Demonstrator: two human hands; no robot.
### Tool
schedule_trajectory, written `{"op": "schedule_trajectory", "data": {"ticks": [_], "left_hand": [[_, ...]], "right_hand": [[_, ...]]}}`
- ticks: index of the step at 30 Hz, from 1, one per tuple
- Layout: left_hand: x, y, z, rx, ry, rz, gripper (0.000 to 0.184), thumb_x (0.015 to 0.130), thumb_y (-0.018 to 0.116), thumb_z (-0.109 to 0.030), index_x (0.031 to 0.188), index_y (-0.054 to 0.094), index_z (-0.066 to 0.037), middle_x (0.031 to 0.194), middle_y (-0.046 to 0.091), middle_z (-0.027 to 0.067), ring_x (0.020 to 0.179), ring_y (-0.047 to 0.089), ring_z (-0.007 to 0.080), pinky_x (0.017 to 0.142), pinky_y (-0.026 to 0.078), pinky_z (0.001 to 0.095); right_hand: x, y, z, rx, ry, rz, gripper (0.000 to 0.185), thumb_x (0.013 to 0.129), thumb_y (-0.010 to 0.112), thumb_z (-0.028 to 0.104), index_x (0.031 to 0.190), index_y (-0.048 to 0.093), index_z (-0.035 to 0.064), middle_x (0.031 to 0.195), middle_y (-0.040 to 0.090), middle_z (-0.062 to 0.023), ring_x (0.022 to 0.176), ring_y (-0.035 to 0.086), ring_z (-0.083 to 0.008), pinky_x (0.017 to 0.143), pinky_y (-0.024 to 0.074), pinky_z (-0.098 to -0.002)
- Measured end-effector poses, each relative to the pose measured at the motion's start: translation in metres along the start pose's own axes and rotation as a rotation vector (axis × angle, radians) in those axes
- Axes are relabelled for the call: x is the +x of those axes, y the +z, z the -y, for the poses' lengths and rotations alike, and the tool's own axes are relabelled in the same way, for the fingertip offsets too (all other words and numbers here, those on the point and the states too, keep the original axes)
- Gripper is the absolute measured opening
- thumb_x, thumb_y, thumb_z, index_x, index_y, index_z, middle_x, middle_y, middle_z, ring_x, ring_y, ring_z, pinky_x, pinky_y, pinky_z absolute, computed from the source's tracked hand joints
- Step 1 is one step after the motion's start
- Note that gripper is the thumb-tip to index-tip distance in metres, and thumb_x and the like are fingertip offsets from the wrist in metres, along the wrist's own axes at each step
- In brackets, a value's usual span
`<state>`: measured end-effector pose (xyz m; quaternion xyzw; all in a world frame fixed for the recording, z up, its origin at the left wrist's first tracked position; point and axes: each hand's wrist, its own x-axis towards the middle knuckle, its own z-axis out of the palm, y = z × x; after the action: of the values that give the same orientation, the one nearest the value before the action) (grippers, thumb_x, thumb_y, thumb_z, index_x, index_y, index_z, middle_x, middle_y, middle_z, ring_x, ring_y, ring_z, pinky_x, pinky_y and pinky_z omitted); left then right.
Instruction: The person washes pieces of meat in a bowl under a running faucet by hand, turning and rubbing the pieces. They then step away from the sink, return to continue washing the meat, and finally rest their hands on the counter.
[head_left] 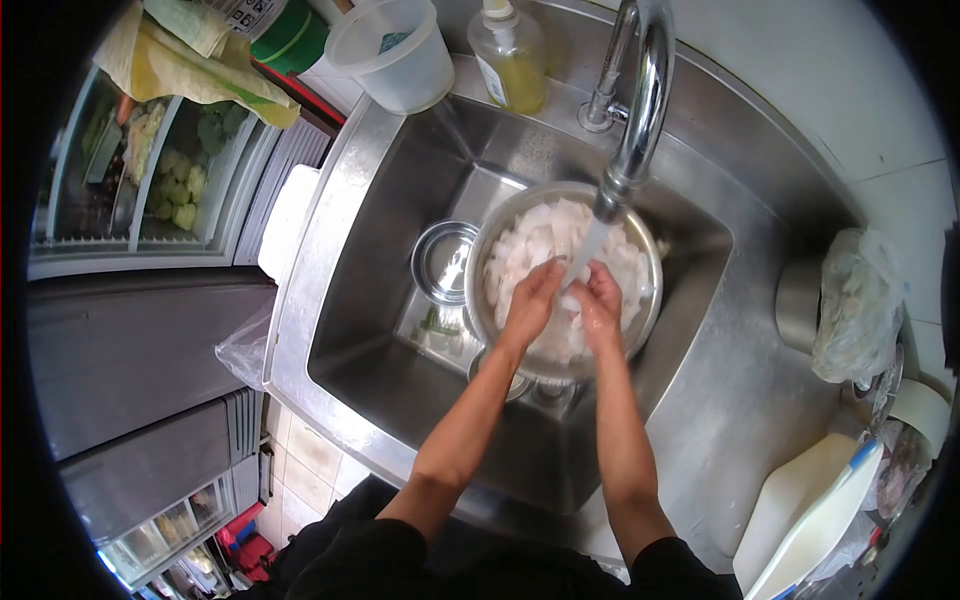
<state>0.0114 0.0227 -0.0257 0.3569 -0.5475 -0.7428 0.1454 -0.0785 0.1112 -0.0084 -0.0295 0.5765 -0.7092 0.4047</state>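
Observation:
Under the running tap (627, 165), a round metal bowl (478, 300) full of whitish, slippery-looking pieces of raw seafood or meat (545, 232) stands in the steel sink (375, 270). Over the bowl, my left hand (535, 298) and my right hand (598, 303) are close together in the stream of water. Their fingers are closed on one pale piece (571, 300) between them. The exact kind of food cannot be made out. Cloudy water lies around the pieces near my wrists.
Left of the bowl, a small metal dish (444, 262) lies on the sink floor. A plastic tub (395, 60) and a soap bottle (510, 60) stand on the back rim. Rightward are a plastic bag (858, 305) and a white container (805, 500). A glass-front fridge (150, 170) is at left.

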Motion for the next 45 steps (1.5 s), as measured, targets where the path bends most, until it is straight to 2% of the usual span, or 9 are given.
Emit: {"op": "schedule_trajectory", "data": {"ticks": [4,10,13,16,26,31,34,40,45], "left_hand": [[0.000,-0.005,0.009,0.034,0.024,0.068,0.033,0.096,0.050,-0.014,0.123,0.061,0.001,0.111,0.067,0.0055,0.100,0.059,0.0125,0.091,0.044,0.0259],[-0.007,-0.002,-0.004,0.482,0.092,0.011,0.033,0.091,0.050,-0.010,0.120,0.059,0.001,0.097,0.069,0.0167,0.087,0.064,0.0179,0.079,0.050,0.0301],[-0.010,0.000,-0.011,0.535,0.119,0.019,0.043,0.091,0.051,-0.013,0.130,0.049,0.005,0.088,0.066,0.0292,0.084,0.068,0.0394,0.073,0.053,0.0399],[-0.007,0.000,0.006,0.467,0.161,-0.032,0.032,0.088,0.051,-0.007,0.119,0.057,0.001,0.085,0.067,0.0161,0.071,0.064,0.0185,0.064,0.051,0.0326],[-0.007,-0.005,0.009,0.526,0.165,0.016,0.038,0.086,0.056,-0.007,0.123,0.056,0.000,0.092,0.069,0.0136,0.069,0.061,0.0117,0.060,0.049,0.0271],[-0.002,-0.008,-0.002,0.298,0.191,-0.013,0.035,0.084,0.056,-0.006,0.118,0.060,0.000,0.080,0.068,0.0146,0.061,0.064,0.0194,0.057,0.049,0.0306],[0.003,-0.011,-0.015,-0.134,-0.135,-0.060,0.033,0.083,0.056,-0.002,0.115,0.059,0.005,0.088,0.067,0.0094,0.064,0.058,0.0112,0.057,0.048,0.0248],[0.015,-0.023,0.004,-0.479,-0.235,0.019,0.029,0.085,0.057,-0.001,0.113,0.059,0.006,0.092,0.066,0.0107,0.061,0.054,0.0122,0.058,0.046,0.0260],[0.011,-0.020,0.006,-0.104,-0.145,-0.051,0.029,0.092,0.055,-0.006,0.119,0.058,0.004,0.096,0.067,0.0097,0.073,0.059,0.0131,0.069,0.049,0.0260]], "right_hand": [[0.004,-0.001,-0.003,0.042,-0.068,0.010,0.025,0.088,0.062,0.001,0.112,0.060,0.0014,0.093,0.066,-0.0008,0.076,0.059,-0.0055,0.066,0.0479,-0.0209],[0.004,0.002,-0.018,-0.031,-0.145,0.001,0.022,0.088,0.063,0.004,0.110,0.062,-0.0001,0.089,0.066,-0.0016,0.076,0.057,-0.0053,0.070,0.0459,-0.0198],[0.005,-0.005,-0.017,-0.399,-0.241,-0.011,0.023,0.091,0.062,0.011,0.112,0.062,0.0018,0.086,0.065,-0.0037,0.072,0.057,-0.0062,0.063,0.0467,-0.0212],[0.001,-0.004,0.000,-0.518,-0.041,0.028,0.025,0.094,0.060,0.020,0.113,0.061,0.0028,0.081,0.064,-0.0058,0.065,0.058,-0.0086,0.052,0.0471,-0.0246],[0.004,-0.011,-0.014,-0.612,0.010,0.062,0.042,0.096,0.055,0.027,0.123,0.054,-0.0048,0.065,0.061,-0.0111,0.048,0.059,-0.0174,0.039,0.0459,-0.0312],[0.003,-0.004,-0.006,-0.376,0.143,-0.036,0.032,0.091,0.057,0.022,0.111,0.059,-0.0028,0.065,0.062,-0.0076,0.047,0.058,-0.0178,0.039,0.0441,-0.0306],[0.005,-0.003,-0.016,-0.047,0.272,-0.115,0.024,0.088,0.059,0.021,0.103,0.062,0.0026,0.066,0.061,-0.0052,0.050,0.058,-0.0174,0.040,0.0424,-0.0283],[0.016,-0.017,-0.037,0.520,0.432,-0.010,0.015,0.089,0.058,0.019,0.087,0.059,0.0039,0.063,0.054,-0.0049,0.053,0.055,-0.0188,0.042,0.0427,-0.0282],[0.007,-0.007,-0.011,0.560,0.492,-0.142,0.012,0.089,0.059,0.015,0.086,0.058,0.0031,0.060,0.051,-0.0038,0.050,0.052,-0.0160,0.041,0.0425,-0.0268]]}}
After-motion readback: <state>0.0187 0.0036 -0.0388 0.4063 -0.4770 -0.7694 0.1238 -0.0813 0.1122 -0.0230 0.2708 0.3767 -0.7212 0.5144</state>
